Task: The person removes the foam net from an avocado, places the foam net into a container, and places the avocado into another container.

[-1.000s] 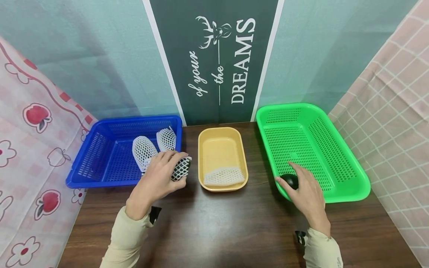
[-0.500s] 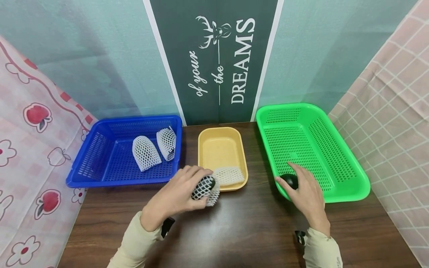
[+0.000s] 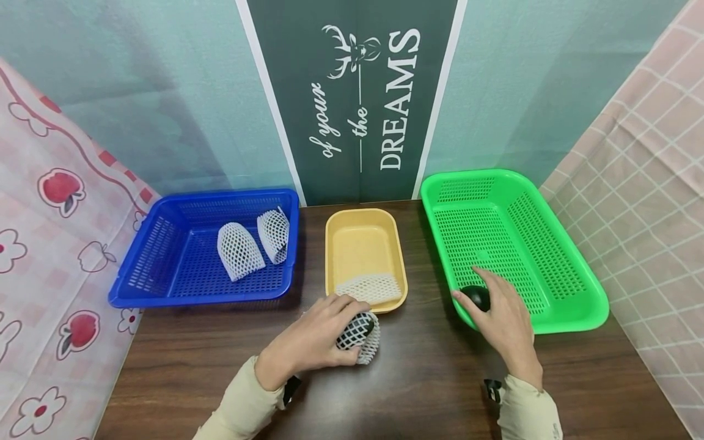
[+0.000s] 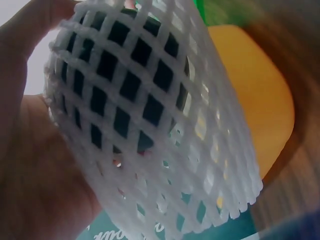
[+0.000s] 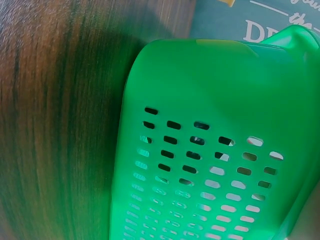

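In the head view my left hand (image 3: 313,336) grips a dark oval object (image 3: 355,330) sleeved in a white foam fruit net (image 3: 371,351), just in front of the yellow tray's near edge. The left wrist view shows the dark object (image 4: 127,75) at one end of the net, whose loose end (image 4: 210,190) extends past it. My right hand (image 3: 503,311) is at the near-left corner of the green basket (image 3: 572,321), thumb and fingers round a smooth black round object (image 3: 476,297). From the right wrist only the basket's perforated wall (image 5: 215,80) shows; that hand's grip is hidden there.
Two netted things (image 3: 239,250) lie in the blue basket (image 3: 203,300) at left; dark patches show through their mesh. A flat white foam net (image 3: 370,288) lies at the near end of the yellow tray (image 3: 360,241). Patterned cloths hang around the table.
My left hand has carried the netted dark object from the blue basket's near right corner rightward and nearer, to in front of the yellow tray. My right hand has stayed in place.
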A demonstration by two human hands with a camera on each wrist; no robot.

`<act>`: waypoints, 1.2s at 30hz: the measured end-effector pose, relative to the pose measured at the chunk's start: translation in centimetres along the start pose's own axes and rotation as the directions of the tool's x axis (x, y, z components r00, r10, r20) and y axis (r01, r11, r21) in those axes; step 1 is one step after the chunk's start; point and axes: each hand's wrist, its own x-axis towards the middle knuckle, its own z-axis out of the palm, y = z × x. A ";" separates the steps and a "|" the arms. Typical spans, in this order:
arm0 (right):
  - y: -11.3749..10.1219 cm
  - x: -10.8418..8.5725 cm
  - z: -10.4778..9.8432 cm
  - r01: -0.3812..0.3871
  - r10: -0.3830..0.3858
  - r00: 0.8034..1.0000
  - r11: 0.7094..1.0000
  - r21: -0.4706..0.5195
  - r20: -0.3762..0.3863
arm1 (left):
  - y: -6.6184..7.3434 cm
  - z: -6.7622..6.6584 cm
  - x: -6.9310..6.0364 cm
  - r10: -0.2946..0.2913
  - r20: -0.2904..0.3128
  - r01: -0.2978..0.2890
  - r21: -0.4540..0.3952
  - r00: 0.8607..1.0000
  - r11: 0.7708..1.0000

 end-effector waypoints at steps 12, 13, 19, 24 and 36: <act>-0.1 -0.1 0.0 -0.007 0.007 1.000 1.000 -0.003 0.000 | 1.5 3.6 0.0 0.033 0.041 -0.035 0.044 0.999 0.998; 0.0 -0.1 0.1 -0.008 0.008 1.000 1.000 -0.002 0.000 | 1.5 3.9 0.0 0.026 0.054 -0.029 0.051 0.998 0.998; 0.0 -0.2 0.2 -0.012 0.012 1.000 1.000 0.000 0.003 | 1.7 5.9 -0.1 0.005 0.057 -0.011 0.109 0.998 0.994; 0.0 -0.2 0.2 -0.013 0.013 1.000 1.000 0.000 -0.003 | 1.4 7.6 -0.2 0.001 0.023 -0.004 0.122 1.000 0.993; 0.0 -0.1 0.1 -0.013 0.013 1.000 1.000 -0.002 0.000 | 0.7 8.4 -0.1 -0.063 0.081 0.062 0.008 0.995 0.998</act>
